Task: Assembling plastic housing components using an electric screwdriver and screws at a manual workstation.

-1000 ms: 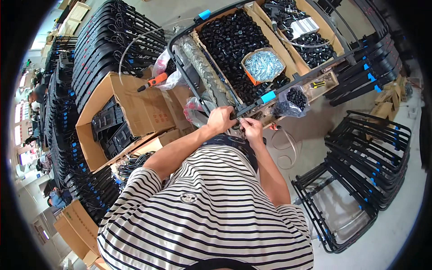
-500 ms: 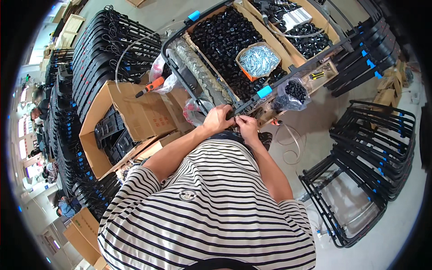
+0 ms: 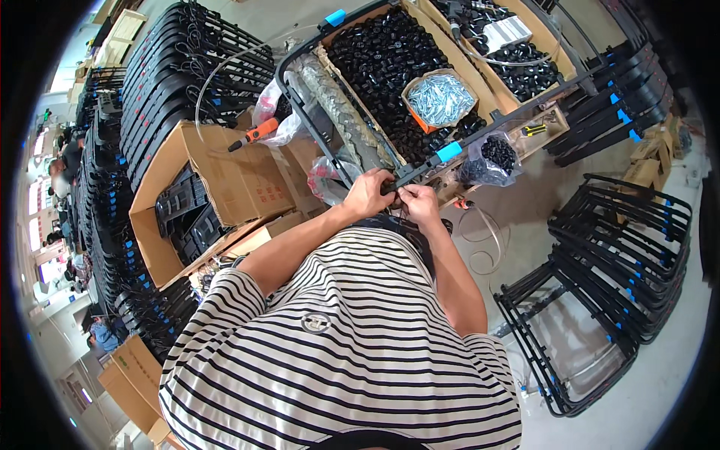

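A black tubular frame [image 3: 484,135] with blue pieces on its bars lies over the boxes of parts. At its near corner, my left hand [image 3: 367,193] is closed, the fingers curled around the corner and a small dark part there. Close beside it my right hand [image 3: 420,203] is pinched, with thumb and fingertips together at the same corner. Whatever sits between the right fingertips is too small and too hidden to name. Inside the frame's outline stands a carton of black plastic caps [image 3: 386,56], with a small open box of silver screws [image 3: 440,101] on top.
An orange power screwdriver [image 3: 259,132] lies at the left by an open carton [image 3: 240,169] of black parts. A clear bag of small black pieces [image 3: 496,154] sits to the right. Stacked black frames [image 3: 622,247] stand on the floor at right; more frames [image 3: 172,82] line the left.
The whole view has shifted slightly. Both hands stay at the same corner of the frame, with only small finger movements.
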Motion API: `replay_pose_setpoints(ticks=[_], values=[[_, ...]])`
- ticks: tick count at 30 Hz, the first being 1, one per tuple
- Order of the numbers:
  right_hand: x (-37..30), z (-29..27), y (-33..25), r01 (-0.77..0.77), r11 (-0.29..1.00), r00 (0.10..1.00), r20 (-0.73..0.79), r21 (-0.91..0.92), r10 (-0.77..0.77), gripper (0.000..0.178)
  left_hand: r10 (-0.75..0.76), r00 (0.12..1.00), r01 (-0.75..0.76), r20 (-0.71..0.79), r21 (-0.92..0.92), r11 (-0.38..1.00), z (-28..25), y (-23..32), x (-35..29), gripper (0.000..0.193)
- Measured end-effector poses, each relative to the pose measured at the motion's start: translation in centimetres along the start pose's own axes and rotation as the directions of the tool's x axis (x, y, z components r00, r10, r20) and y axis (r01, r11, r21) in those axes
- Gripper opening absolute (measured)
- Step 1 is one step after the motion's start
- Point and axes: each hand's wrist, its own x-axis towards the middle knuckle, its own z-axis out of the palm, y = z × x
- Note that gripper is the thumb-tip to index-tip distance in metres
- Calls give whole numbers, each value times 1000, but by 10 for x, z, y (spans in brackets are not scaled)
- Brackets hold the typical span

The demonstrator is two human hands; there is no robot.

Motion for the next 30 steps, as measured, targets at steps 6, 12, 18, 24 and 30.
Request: replay_pose_setpoints(ticks=[6, 12, 18, 24, 30], values=[[-3, 2, 5, 25, 999, 1000, 7, 38, -26, 18, -41, 999, 42, 28, -45, 998, -5, -4, 1, 34], [-3, 10, 2, -27, 969, 990, -126, 248, 60, 16, 13, 995, -11, 100, -29, 1000, -11, -10, 8, 31], [-6, 14, -5, -73, 974, 990, -107, 214, 97, 8, 51, 995, -49, 86, -24, 999, -8, -21, 6, 26], [-1, 12, -6, -147, 979, 987, -50, 138, 155, 8, 95, 992, -90, 77, -65, 994, -7, -33, 8, 28], [-3, 14, -7, -153, 974, 986, -43, 168, 162, 9, -35, 994, 48, 99, -128, 991, -9, -34, 12, 29]])
